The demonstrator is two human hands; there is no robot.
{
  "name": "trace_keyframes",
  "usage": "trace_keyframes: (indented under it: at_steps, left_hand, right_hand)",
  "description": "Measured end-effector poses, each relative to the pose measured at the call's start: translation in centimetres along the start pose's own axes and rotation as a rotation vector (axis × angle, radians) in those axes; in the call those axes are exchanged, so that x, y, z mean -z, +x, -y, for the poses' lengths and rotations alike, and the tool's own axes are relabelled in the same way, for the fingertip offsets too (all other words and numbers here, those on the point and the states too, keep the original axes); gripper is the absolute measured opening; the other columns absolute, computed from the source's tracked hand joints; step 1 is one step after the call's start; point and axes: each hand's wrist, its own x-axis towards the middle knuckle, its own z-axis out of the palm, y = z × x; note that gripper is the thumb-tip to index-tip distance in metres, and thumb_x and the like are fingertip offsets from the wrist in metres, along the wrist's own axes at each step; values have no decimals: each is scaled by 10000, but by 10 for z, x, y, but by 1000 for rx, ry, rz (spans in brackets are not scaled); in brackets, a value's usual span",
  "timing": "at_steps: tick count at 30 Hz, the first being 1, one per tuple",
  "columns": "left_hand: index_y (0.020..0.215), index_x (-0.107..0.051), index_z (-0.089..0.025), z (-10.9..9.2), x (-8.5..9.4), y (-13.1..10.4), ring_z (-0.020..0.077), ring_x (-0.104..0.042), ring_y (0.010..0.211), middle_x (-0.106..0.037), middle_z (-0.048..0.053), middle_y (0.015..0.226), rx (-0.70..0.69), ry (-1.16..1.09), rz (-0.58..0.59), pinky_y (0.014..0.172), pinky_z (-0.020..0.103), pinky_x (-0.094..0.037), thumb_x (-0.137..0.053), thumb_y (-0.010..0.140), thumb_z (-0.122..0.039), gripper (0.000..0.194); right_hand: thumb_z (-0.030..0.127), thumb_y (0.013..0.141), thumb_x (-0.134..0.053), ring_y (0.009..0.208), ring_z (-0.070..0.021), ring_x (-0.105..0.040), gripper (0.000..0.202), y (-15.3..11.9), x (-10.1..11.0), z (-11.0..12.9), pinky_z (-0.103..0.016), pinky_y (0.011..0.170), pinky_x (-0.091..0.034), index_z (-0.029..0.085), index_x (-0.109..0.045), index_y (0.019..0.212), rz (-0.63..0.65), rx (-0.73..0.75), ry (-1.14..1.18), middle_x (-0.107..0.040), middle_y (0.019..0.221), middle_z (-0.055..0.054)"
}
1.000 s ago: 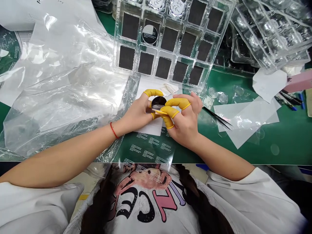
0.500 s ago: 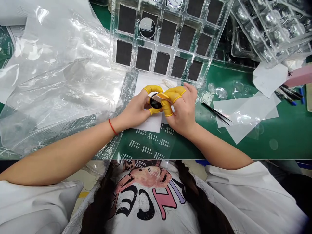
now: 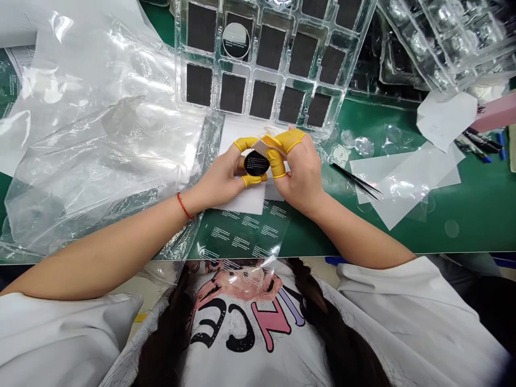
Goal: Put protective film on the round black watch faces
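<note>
Your two hands meet over a green work table (image 3: 322,239), with yellow finger cots (image 3: 291,141) on several fingertips. Your left hand (image 3: 223,177) pinches a round black disc (image 3: 257,164) by its edge between thumb and fingers; the disc's face, with small white lettering, is turned toward you. Your right hand (image 3: 300,166) has thumb and fingers pressed together on a pale folded cloth (image 3: 261,146), held at the disc's upper edge. Whether the cloth presses on the disc or only overlaps it, you cannot tell from this view.

Beneath your hands lie white paper (image 3: 237,129) and, nearer your body, a clear film (image 3: 242,231) printed with repeated white text. Beyond them stands a clear plastic tray (image 3: 180,59) of compartments lined with dark squares; in its second row from the bottom, second from the left, rests another round disc (image 3: 236,41). To the left spreads a crumpled plastic bag (image 3: 100,161). To the right, black tweezers (image 3: 355,181) lie partly over translucent sheets (image 3: 391,188), with pens (image 3: 478,144) farther off.
</note>
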Motion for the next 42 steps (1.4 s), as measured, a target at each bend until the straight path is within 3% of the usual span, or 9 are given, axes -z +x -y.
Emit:
trace_keyframes:
  at_steps: [6, 12, 17, 22, 26, 32, 34, 38, 42]
  left_hand:
    - [1232, -481, -271, -2, 3, 0, 124, -603, 715, -608, -20, 830, 21, -6, 47, 605, 247, -461, -800, 754, -322, 577]
    - [1201, -449, -256, -9, -1, 1, 117, -646, 738, -631, -29, 839, 33, -17, 37, 652, 243, -527, -805, 740, -278, 583]
    - [1216, -428, -266, -9, -1, 1, 143, -714, 832, -670, -19, 890, 59, -38, 64, 742, 275, -588, -792, 760, -229, 585]
    - [1218, -412, -250, -5, 1, 2, 172, -744, 931, -699, -3, 923, -18, -35, 61, 821, 287, -597, -774, 785, -261, 564]
    - [1218, -423, -244, -2, 3, 3, 168, -747, 910, -697, -12, 912, -77, -19, 27, 811, 281, -596, -776, 787, -269, 558]
    - [1225, -453, -252, -4, 1, 2, 177, -745, 907, -699, -3, 982, -66, -29, -4, 843, 326, -597, -790, 769, -255, 567]
    - [1234, -461, -247, -7, -1, 1, 173, -742, 899, -704, 7, 1005, -60, -28, -1, 825, 315, -590, -791, 762, -256, 577]
    - [1382, -348, -217, -12, -2, 1, 161, -737, 846, -728, 12, 925, -28, -28, -40, 779, 298, -568, -764, 775, -228, 736]
    - [1415, -312, -150, -16, 1, 1, 173, -739, 855, -735, 11, 791, 22, 4, -75, 833, 339, -555, -679, 825, -177, 695]
  right_hand:
    - [276, 1012, -267, 1021, -236, -616, 287, 2, -2, -3, -592, 1087, -437, 246, -510, 1163, -22, 12, -40, -615, 1002, -78]
    - [345, 1023, -339, 988, -235, -627, 243, 13, 13, -5, -504, 913, -522, 261, -544, 1122, 49, -82, 38, -653, 1032, -74]
    - [460, 1011, -409, 1043, -218, -633, 330, 8, 28, -43, -463, 882, -535, 273, -473, 1275, -23, -190, 239, -636, 1189, -70]
    - [392, 923, -546, 1043, -292, -581, 277, -3, 29, -71, -534, 891, -491, 194, -637, 1094, 113, -268, 3, -645, 1082, -124]
    - [409, 966, -462, 1032, -275, -588, 305, 4, 37, -56, -498, 910, -490, 198, -679, 998, 65, -317, 88, -662, 1077, -130]
    - [641, 940, -448, 947, -194, -647, 468, 8, 26, -17, -420, 921, -517, 227, -660, 992, 106, -360, 602, -700, 974, -46]
    - [573, 929, -529, 919, -173, -640, 406, 8, 19, -5, -393, 900, -530, 244, -622, 1148, 145, -333, 700, -681, 969, -24]
    - [209, 897, -626, 731, -107, -539, 365, 39, 24, 0, -290, 755, -510, 234, -555, 1254, 189, -299, 662, -578, 834, 27]
    - [66, 879, -587, 653, -57, -399, 213, 109, 34, -33, -234, 668, -406, 146, -550, 1073, -66, -353, 436, -532, 856, 19]
